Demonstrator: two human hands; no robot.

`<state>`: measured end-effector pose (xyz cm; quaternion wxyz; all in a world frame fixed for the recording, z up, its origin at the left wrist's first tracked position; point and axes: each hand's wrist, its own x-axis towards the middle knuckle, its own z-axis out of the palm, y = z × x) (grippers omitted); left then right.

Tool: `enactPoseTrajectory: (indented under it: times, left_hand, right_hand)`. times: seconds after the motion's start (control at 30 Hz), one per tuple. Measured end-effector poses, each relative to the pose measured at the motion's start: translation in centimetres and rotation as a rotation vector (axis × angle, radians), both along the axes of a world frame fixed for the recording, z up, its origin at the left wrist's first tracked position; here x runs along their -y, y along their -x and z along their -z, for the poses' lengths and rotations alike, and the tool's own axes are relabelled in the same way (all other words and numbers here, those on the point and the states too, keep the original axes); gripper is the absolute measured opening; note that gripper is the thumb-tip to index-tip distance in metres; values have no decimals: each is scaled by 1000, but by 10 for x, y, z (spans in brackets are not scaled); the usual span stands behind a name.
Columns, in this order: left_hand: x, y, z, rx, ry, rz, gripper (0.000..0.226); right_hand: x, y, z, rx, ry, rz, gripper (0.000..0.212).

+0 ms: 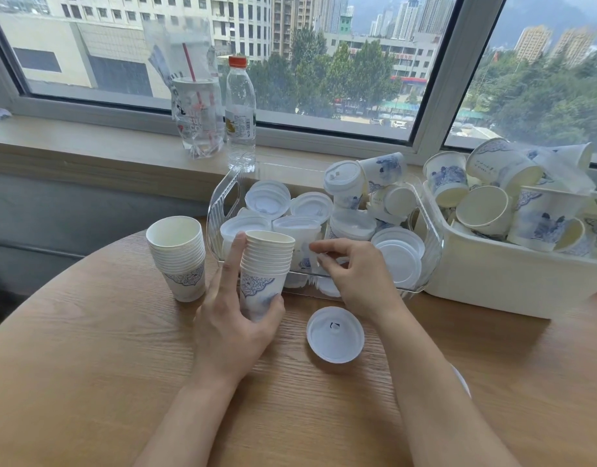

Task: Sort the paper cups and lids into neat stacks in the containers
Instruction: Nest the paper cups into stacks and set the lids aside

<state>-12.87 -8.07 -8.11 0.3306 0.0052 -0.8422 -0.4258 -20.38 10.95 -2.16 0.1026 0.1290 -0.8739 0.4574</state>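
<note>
Reference point: the clear bin (223, 197) at the far edge of the wooden table (88, 348).

Left hand (234, 326): clamped round the base of a nested cup stack (265, 264), thumb and curled fingers at the bottom, index finger extended up its side. This stack stands upright just in front of the clear bin's near wall.

Right hand (352, 273): reaching over the clear bin's near wall, fingers curled inward over the contents. It appears to pinch something pale; the view through the plastic is poor, and the item cannot be identified.

A second cup stack (180, 256) stands upright on the table, just left of the clear bin, untouched.

Inside the clear bin: loose white lids (399, 261), unstacked, with several cups (349, 182) lying tilted at the back right.

A single lid (335, 334) lies on the table in front of the clear bin, apart from both hands.

A white bin (492, 281) touches the clear bin's right side, heaped with jumbled cups.
</note>
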Motion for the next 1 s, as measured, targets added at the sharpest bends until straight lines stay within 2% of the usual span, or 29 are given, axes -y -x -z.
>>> enactPoseTrajectory:
  times: [0.13,0.2,0.33,0.43,0.53,0.67,0.73,0.83,1.0]
  left_hand:
    - [-1,0,0,-6,13,0,97]
    - [-1,0,0,-12,11,5,96]
    - [-1,-2,-2,-13,7,12,97]
    - [-1,-1,-2,-6,10,7,96]
    - [-2,-1,-1,-20,17,4,96]
    - [-1,1,1,-21,16,6,97]
    - [-1,1,1,-17,8,15,97]
    - [-2,1,1,-13,-8,34,97]
    - [-1,-1,0,6,-17,42,96]
  right_hand:
    - [-2,-3,-3,-81,115,101,7]
    - [-5,-3,-5,-109,123,122,8]
    - [-8,-3,-8,-39,26,57,50]
    - [-8,-2,-7,-7,-132,31,63]
    - [-8,-3,-8,-19,-214,34,60]
    - [-11,-5,-13,-12,-214,30,54]
    - [-12,-7,-17,-39,-163,45,47]
    - [-14,-8,-23,-143,1,164,27]
    - [-18,-8,-25,-229,42,225,26]
